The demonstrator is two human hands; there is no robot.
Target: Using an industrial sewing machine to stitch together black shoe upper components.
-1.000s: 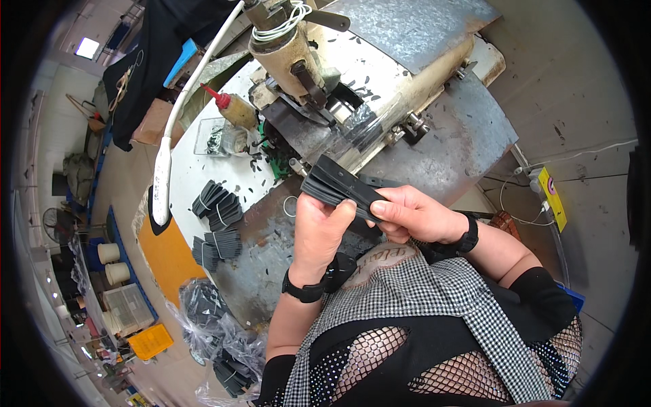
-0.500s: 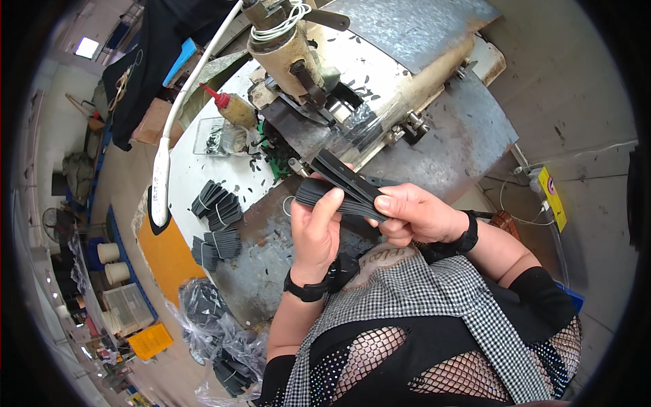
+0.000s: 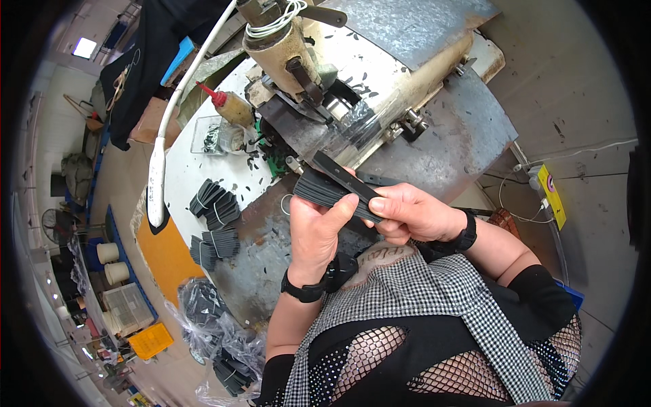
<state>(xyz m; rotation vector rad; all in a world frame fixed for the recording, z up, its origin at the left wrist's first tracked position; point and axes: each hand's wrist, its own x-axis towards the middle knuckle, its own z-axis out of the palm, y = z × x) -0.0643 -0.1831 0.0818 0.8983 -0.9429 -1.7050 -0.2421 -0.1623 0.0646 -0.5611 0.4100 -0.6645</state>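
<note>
A fanned stack of dark grey strips is held between my two hands, in front of the machine. My left hand grips the stack from below, its thumb lying along the strips' edges. At the stack's right end, my right hand pinches the strips between thumb and fingers. One flat strip with small holes lies across the top of the stack, slanting up and left. My left fingers behind the stack are mostly hidden.
A machine with a cream-coloured head stands beyond my hands. Bundled strips lie on the white table at left, near a red-tipped bottle and a clear tray. A white lamp arm hangs at left. Plastic bags sit lower left.
My left thumb has slid right along the stack. The upper strips have closed into one flat piece on top, and the strips beneath are more fanned out.
</note>
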